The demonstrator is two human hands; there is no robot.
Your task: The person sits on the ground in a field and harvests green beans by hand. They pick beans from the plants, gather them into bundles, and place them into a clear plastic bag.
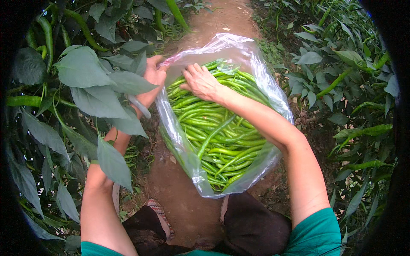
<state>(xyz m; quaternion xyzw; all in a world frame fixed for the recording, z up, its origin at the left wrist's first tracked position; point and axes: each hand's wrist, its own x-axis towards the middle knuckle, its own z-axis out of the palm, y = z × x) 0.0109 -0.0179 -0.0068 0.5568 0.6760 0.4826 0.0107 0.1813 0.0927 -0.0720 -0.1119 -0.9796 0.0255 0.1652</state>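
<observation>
A clear plastic bag (272, 81) stands open-mouthed on the dirt before my knees, filled with long green chili peppers (208, 123). My left hand (153, 75) grips the bag's far left rim, where a strip of reddish print shows. Leaves partly cover that wrist and forearm. My right hand (201, 81) reaches in over the bag and rests palm down on the peppers near the far left side, fingers slightly spread. Whether a pepper lies under its fingers is hidden. Most peppers lie side by side, with one darker pepper (214, 136) slanting across the top.
Pepper plants crowd the left, with broad leaves (85, 70) overhanging my left arm and hanging peppers (48, 41). More plants (310, 60) line the right. A bare dirt path (221, 19) runs ahead between the rows. My patterned shoe (158, 209) is at the lower left.
</observation>
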